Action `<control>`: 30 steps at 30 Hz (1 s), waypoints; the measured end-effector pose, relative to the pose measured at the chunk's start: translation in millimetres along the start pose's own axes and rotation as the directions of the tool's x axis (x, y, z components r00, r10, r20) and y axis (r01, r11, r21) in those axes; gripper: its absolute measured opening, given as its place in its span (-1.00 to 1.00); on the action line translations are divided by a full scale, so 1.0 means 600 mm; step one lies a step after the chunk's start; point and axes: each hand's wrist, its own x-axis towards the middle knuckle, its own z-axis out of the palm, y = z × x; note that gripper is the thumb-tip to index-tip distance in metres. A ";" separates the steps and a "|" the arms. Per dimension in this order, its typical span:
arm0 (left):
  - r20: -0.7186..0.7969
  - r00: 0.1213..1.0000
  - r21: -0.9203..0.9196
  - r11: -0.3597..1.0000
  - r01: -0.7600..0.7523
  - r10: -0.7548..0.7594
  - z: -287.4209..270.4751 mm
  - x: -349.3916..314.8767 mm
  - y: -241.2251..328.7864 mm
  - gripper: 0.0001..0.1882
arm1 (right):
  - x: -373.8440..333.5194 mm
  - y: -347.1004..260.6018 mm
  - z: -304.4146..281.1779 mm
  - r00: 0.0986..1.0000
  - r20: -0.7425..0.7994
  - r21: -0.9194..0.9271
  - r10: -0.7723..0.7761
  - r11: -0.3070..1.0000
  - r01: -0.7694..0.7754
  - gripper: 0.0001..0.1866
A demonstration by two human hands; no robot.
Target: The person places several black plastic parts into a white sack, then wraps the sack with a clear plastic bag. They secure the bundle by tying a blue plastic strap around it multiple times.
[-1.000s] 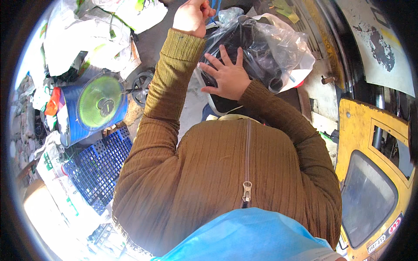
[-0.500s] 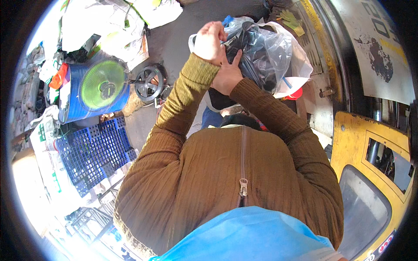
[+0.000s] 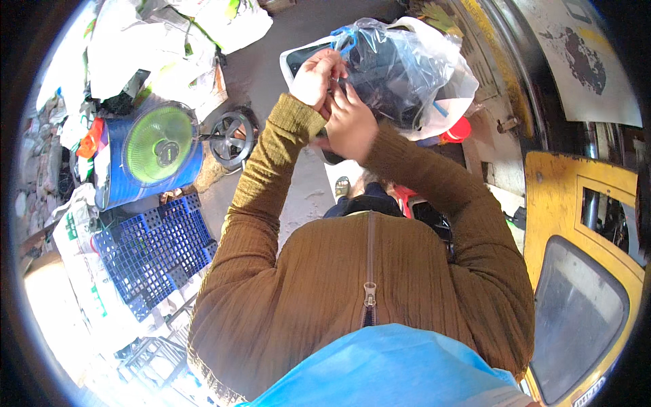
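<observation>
My left hand [image 3: 319,78] is closed in a pinch above the near-left side of a clear plastic bag [image 3: 403,71] filled with dark material. Whatever its fingertips grip, if anything, is too small to make out. Right beside it, my right hand [image 3: 354,129] is slightly smeared by motion, its fingers stretched toward the left fingers and touching or almost touching them. A blue plastic tie [image 3: 347,39] shows at the bag's far left part. Around and under the clear bag lies a white sack or liner [image 3: 460,112], spread open.
A red round lid [image 3: 456,130] sits right of the bag. On the left are a green fan [image 3: 161,144] before a blue drum [image 3: 112,180], a black handwheel [image 3: 232,138], a blue plastic pallet [image 3: 152,244] and white sacks [image 3: 135,47]. A yellow machine door [image 3: 556,197] stands at right.
My right hand has left the dark bag surface, its spread fingers drawing in beside the left hand. The left hand has come lower, toward me. My view has shifted, showing a foot below.
</observation>
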 end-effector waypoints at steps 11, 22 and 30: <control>0.026 0.954 0.150 0.943 -0.298 0.298 -0.020 -0.016 -0.031 -0.72 | -0.092 -0.020 0.123 0.973 -0.231 0.010 0.014 1.000 -0.012 -0.01; -0.071 0.957 0.392 0.890 -0.233 0.282 0.001 -0.032 -0.045 -0.75 | -0.068 -0.020 0.162 0.924 -0.380 -0.173 -0.043 0.985 -0.026 -0.08; -0.084 0.898 0.477 0.809 -0.344 0.431 0.018 -0.052 -0.054 -0.79 | -0.077 -0.024 0.179 0.964 -0.266 -0.131 0.005 0.990 -0.042 -0.22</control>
